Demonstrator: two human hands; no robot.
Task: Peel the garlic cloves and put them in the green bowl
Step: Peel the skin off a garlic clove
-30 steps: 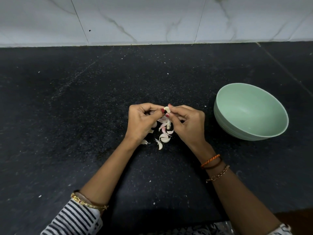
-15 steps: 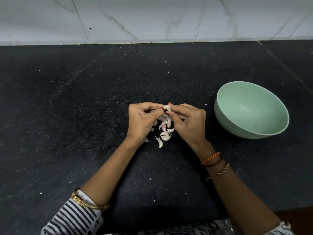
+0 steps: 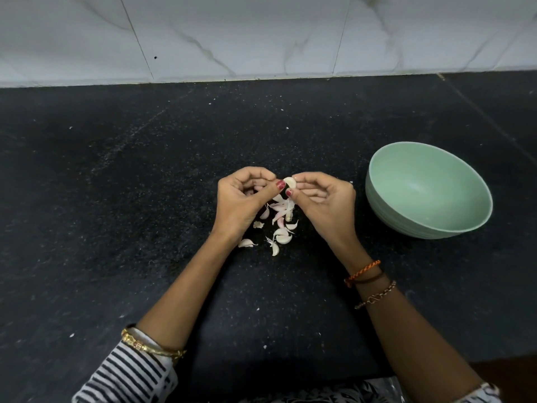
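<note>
Garlic clove (image 3: 290, 182) is sitting pinched between both thumbs, left hand (image 3: 242, 200) at its nine o'clock, right hand (image 3: 324, 203) at three. Loose cloves (image 3: 280, 225) are lying at six o'clock; the bowl (image 3: 377, 196) is standing at three.

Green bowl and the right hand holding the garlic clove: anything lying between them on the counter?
No. In the head view only bare black speckled countertop separates the pale green round bowl from the right hand.

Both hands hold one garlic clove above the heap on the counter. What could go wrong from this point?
1. The pale garlic clove, pinched between the left hand and the right hand, may slip into the heap of unpeeled cloves and pinkish skins below and get mixed.
2. The round green bowl stands aside to the right, so the clove could drop on the way.
</note>
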